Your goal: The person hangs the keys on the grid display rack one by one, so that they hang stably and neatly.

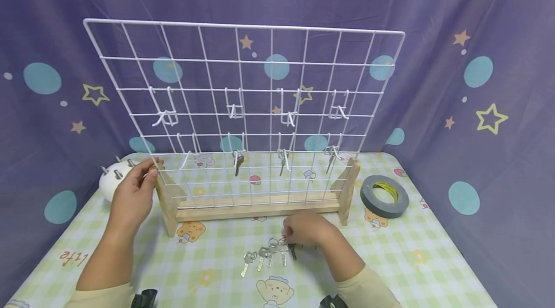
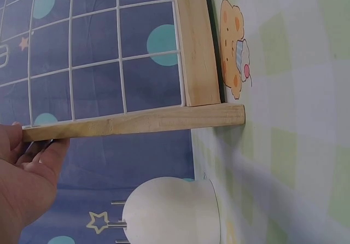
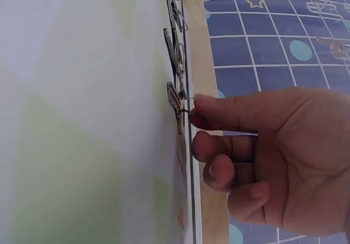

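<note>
My left hand (image 1: pixel 132 197) grips the upper end of the left wooden side piece (image 2: pixel 131 121) of a stand holding a white wire grid (image 1: pixel 199 25). In front of the stand, my right hand (image 1: pixel 305 228) is low over the cloth. Its thumb and forefinger pinch the ring of a dark key (image 1: pixel 293 252), as the right wrist view shows. Several silver keys (image 1: pixel 272 254) with rings lie in a row to its left. Three keys hang from the grid's lower hooks, one being a brown key (image 1: pixel 239 164). The lower left hook (image 1: pixel 185 160) and the upper hooks carry none.
A roll of grey tape (image 1: pixel 368 202) lies right of the stand. Behind my left hand stands a rounded white object (image 2: pixel 169 211) with metal pegs. A checked cloth (image 1: pixel 390 260) covers the table, and a purple curtain (image 1: pixel 498 163) surrounds it.
</note>
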{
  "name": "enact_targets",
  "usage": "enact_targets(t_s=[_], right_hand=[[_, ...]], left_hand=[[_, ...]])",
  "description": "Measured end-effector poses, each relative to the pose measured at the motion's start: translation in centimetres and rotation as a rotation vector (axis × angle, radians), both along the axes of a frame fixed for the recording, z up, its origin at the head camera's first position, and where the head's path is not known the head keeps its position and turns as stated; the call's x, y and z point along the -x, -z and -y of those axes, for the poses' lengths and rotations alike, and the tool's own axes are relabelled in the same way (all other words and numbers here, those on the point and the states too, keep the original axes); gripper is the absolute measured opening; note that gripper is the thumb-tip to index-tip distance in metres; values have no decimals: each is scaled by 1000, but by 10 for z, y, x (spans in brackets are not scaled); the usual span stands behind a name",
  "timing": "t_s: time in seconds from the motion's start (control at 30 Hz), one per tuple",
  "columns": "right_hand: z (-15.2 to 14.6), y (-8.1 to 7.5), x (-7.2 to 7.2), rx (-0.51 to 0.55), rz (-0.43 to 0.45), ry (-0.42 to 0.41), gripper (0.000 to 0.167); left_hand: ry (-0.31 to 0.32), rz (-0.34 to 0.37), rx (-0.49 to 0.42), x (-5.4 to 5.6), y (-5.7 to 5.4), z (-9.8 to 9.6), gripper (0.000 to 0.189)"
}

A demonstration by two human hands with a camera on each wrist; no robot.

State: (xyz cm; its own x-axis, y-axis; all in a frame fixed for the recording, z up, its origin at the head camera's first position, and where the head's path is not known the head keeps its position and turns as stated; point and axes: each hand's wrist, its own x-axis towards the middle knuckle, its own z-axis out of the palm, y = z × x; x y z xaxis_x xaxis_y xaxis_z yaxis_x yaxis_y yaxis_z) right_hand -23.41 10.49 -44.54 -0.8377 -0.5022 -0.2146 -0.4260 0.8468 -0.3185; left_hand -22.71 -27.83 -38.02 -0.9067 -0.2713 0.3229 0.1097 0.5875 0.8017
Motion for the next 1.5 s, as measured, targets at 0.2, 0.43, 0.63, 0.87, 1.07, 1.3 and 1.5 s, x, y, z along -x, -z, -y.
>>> enact_targets(t_s=[0.2, 0.43, 0.63, 0.87, 1.07, 1.3, 1.5], right_hand=[[-5, -9, -1, 31, -20, -5, 25], [-10, -27, -2, 128, -72, -58, 19], [-3, -36, -1, 344, -29, -95, 7], [18, -47, -1, 555, 26, -181, 7], [43, -55, -2, 702, 96, -247, 9], [77, -67, -2, 801, 175, -301, 10], [99, -76, -1, 925, 214, -297, 11]], left_hand=[[5, -4, 8, 0, 0, 0, 46], [-1, -3, 7, 0, 0, 1, 46], [0, 4, 10, 0, -1, 1, 47], [-1, 13, 9, 1, -1, 2, 46], [0, 4, 2, 0, 0, 0, 46], [3, -14, -4, 0, -1, -1, 45], [0, -6, 4, 0, -1, 0, 46]])
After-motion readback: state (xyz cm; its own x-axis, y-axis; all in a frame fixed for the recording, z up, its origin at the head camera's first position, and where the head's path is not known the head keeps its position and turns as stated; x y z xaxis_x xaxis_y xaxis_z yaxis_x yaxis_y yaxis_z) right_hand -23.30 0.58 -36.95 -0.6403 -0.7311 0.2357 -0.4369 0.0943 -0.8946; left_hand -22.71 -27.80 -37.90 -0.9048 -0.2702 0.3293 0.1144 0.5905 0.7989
